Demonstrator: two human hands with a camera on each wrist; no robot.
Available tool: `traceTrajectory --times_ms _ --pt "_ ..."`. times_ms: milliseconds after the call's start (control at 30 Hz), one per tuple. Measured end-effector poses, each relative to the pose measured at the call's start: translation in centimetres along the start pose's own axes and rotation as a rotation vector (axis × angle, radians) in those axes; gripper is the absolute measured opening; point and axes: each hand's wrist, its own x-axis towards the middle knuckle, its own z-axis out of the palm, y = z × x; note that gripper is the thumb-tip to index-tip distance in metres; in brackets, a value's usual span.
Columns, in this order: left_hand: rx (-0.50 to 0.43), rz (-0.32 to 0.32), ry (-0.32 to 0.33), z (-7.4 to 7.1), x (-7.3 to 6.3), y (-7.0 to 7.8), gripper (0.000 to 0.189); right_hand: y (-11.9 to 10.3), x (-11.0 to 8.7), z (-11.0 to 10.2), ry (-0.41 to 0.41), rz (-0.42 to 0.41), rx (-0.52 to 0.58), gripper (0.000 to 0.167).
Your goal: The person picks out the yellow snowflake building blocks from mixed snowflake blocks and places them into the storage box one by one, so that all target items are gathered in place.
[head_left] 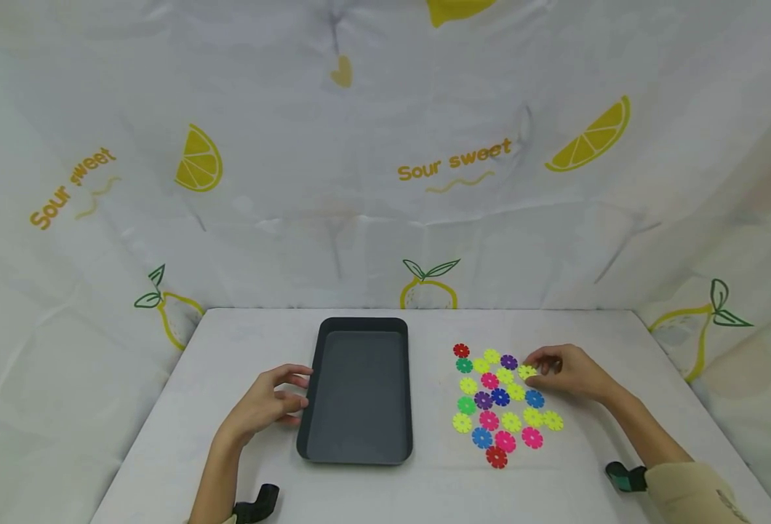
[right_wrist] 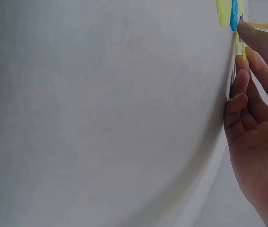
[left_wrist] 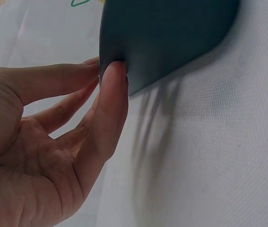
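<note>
A dark grey rectangular tray (head_left: 359, 397) lies on the table. At its left side is my left hand (head_left: 261, 404), fingers spread and loosely bent. In the left wrist view its fingertips (left_wrist: 113, 73) rest against the tray's outer wall. My right hand (head_left: 572, 373) is at the upper right of a spread of notched plastic discs. Thumb and fingers pinch a yellow interlocking disc (head_left: 526, 372) by its edges. A purple disc (head_left: 508, 362) lies just left of it, and a blue disc (head_left: 534, 399) lies below. The right wrist view shows the discs only edge-on.
Several more discs in yellow, pink, green, blue and red, such as a red disc (head_left: 497, 457), lie flat right of the tray. The white table (head_left: 438, 495) ends at a lemon-printed curtain (head_left: 333, 240) behind. Black wrist devices (head_left: 625, 477) sit at both wrists.
</note>
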Motion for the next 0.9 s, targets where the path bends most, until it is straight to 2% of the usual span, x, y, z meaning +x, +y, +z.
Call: traceTrajectory --times_ms 367,700,900 --pt "0.002 -0.004 0.003 0.0 0.0 0.0 0.06 0.1 0.0 0.0 0.012 0.059 -0.001 0.033" --pt "0.001 -0.008 0.006 0.0 0.1 0.0 0.06 -1.0 0.2 -0.3 0.034 0.043 0.038 0.034" --pt "0.005 -0.01 0.005 0.1 0.1 0.0 0.06 -2.6 0.4 -0.1 0.04 -0.019 0.077 0.03"
